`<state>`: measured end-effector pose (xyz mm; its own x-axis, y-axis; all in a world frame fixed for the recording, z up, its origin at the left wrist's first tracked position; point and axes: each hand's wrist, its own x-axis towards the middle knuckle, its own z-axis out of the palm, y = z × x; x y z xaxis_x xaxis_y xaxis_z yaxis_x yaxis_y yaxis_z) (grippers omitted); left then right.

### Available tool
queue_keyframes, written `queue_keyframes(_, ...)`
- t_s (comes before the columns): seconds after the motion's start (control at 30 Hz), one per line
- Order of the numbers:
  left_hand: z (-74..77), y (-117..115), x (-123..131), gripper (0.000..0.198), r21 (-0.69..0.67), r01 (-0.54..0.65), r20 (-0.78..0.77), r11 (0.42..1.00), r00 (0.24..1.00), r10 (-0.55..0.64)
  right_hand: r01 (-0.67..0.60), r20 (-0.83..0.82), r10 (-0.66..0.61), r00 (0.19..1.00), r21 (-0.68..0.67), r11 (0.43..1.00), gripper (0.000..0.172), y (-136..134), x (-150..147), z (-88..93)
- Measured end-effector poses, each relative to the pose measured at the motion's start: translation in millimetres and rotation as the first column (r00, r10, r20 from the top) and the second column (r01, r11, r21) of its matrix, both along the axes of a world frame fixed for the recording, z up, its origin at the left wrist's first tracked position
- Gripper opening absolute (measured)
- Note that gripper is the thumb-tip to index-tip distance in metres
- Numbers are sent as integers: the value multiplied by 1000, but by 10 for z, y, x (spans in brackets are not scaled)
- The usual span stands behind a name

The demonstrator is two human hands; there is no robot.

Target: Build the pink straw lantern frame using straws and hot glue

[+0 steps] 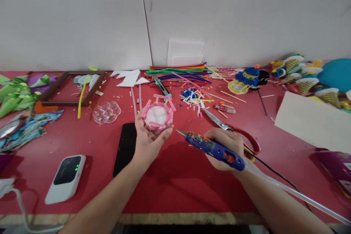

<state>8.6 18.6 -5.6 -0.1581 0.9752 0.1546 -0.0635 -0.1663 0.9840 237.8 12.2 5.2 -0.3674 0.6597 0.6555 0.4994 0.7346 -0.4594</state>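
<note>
In my left hand (149,137) is a small round craft piece (157,115) with a white middle and a ring of pink tube pieces around its rim. Its white face is turned up toward me, held between thumb and fingers. My right hand (226,146) is wrapped round a blue hot glue gun (214,150) smeared with paint or glue. The gun's metal nozzle points left toward the craft piece, a short gap apart from it. A long clear glue stick (296,192) trails out of the gun's back end.
Red-handled scissors (248,139) lie beside my right hand. A black phone (125,150) and a white device (67,177) are at the left. Behind are a box cutter (161,86), pipe cleaners (178,73), cut tube bits (190,95) and a clear flower-shaped tray (106,112).
</note>
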Motion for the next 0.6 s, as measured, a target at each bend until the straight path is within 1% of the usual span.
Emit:
queue_keyframes(0.07, 6, -13, 11, 70, 5, 45, 25, 999, 999, -45, 3, -12, -3, 1000, 6, 1000, 22, 0, -14, 7)
queue_keyframes(0.13, 6, -29, 21, 65, 14, 72, 18, 997, 997, -72, -1, -20, 2, 1000, 9, 1000, 23, 3, -24, 6)
queue_keyframes(0.23, -14, -52, 31, 64, 25, 82, -26, 996, 996, -81, -21, -18, 21, 1000, 5, 1000, 24, 8, -22, -23)
queue_keyframes(0.4, -74, -56, 26, 66, 63, 56, -101, 996, 994, -50, -33, -23, 33, 999, -5, 999, 23, 3, -8, -57)
queue_keyframes(0.5, -80, -38, 23, 64, 94, 24, -93, 995, 996, -15, -4, -6, 4, 1000, -34, 999, 22, -3, -14, -37)
queue_keyframes(0.6, -51, -31, 35, 62, 111, -13, -56, 994, 998, 19, 13, 10, -13, 1000, -42, 999, 21, -4, -24, -23)
